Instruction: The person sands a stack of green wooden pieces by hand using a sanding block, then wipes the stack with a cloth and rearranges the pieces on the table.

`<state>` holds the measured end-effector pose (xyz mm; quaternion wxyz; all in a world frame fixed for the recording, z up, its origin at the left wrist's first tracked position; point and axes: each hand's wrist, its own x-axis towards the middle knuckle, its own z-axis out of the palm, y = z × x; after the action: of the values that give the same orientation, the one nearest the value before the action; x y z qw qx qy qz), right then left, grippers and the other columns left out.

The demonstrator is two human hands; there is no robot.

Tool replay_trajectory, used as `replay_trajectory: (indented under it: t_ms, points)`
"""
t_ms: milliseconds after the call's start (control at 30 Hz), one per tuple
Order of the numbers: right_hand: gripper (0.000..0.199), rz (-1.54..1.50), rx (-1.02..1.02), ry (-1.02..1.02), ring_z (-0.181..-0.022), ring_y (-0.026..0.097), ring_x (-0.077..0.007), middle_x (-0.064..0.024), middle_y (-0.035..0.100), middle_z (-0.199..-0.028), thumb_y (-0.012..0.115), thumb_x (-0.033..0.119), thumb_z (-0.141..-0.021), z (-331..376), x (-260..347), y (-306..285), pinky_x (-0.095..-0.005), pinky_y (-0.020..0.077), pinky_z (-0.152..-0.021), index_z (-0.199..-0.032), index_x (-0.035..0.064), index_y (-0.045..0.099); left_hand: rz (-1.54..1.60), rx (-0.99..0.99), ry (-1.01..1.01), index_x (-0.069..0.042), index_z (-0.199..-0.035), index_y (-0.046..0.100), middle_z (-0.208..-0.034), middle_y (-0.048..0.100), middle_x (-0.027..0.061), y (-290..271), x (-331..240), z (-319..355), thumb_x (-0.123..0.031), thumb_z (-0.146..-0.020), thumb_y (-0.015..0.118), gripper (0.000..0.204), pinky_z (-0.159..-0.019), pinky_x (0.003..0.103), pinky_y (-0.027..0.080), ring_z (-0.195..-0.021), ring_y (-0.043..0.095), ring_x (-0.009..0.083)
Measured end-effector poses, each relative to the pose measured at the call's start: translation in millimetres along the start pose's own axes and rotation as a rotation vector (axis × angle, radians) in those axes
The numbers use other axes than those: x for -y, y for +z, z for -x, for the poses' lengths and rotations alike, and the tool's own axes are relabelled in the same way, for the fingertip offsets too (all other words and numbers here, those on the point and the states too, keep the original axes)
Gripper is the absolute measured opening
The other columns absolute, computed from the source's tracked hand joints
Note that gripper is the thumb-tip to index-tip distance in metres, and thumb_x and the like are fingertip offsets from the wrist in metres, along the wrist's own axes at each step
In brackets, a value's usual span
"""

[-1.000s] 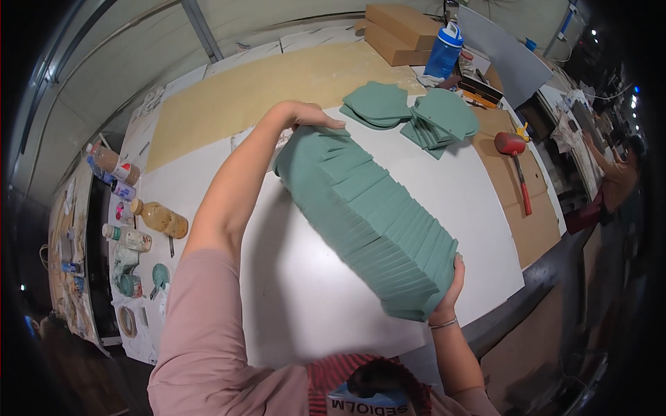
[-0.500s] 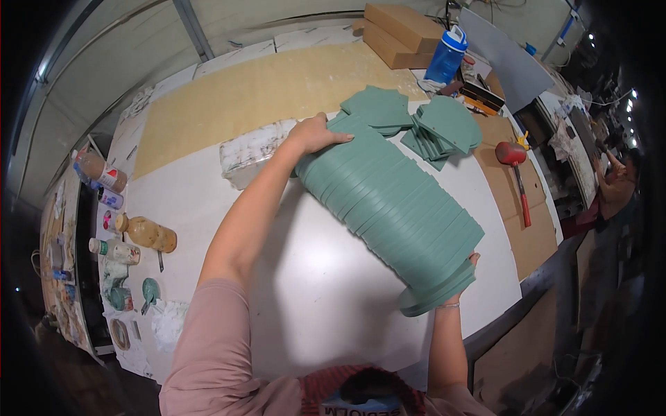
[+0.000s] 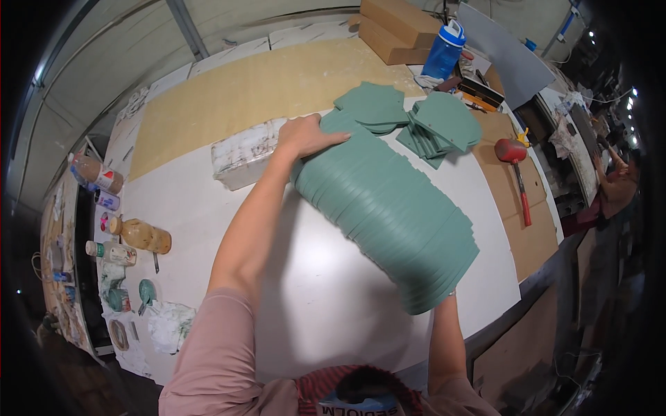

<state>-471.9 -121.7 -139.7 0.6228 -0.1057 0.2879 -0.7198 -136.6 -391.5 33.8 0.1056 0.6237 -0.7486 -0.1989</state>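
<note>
A long stack of thin green sheets (image 3: 388, 208), fanned with stepped edges, lies slantwise from the upper middle toward the lower right. My left hand (image 3: 303, 136) is closed on its far end, thumb on the top face and fingers over the side. At the near end, my right forearm (image 3: 447, 340) reaches up behind the stack, which hides that hand and its fingers. Beyond the far end, more green sheets (image 3: 374, 106) with angular outlines lie close to the stack. To their right is a pile of green pieces with a rounded one on top (image 3: 449, 121).
Left of the stack is a smeared white block (image 3: 243, 156). A red-headed mallet (image 3: 513, 163) lies on cardboard at right. Cardboard boxes (image 3: 395, 31) and a blue bottle (image 3: 442, 54) stand at the back. Several bottles, including an amber one (image 3: 146, 236), line the left edge.
The loose sheets at the stack's near end now lie flush with the rest. My right fingers, visible at that end before, have gone behind it. My left hand keeps its hold.
</note>
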Motion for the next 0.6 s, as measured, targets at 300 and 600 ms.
replay_trajectory:
  t_ms: [300,600]
  points:
    - [0.051,0.157,-0.082,0.084,-0.126,0.051,-0.0293,-0.0159,0.051,-0.139,0.036,0.037,-0.104,67,-31,20,-0.0415,0.0420,-0.107,-0.139,0.0009,0.047,0.038,0.024,-0.030,0.005,-0.108,0.070,-0.101,0.072,0.0240,-8,10,31,-0.068,-0.064,0.073,0.085,-0.084,0.041,0.053,-0.091,0.070,0.0347]
    - [0.052,0.299,-0.149,0.073,-0.127,0.050,-0.0296,-0.0162,0.050,-0.140,0.037,0.037,-0.104,118,-38,44,-0.0415,0.0410,-0.108,-0.140,0.0005,0.046,-0.025,0.064,-0.077,0.004,-0.112,0.069,-0.101,0.072,0.0231,-13,8,70,-0.064,-0.063,0.074,0.084,-0.085,0.040,0.053,-0.092,0.070,0.0333]
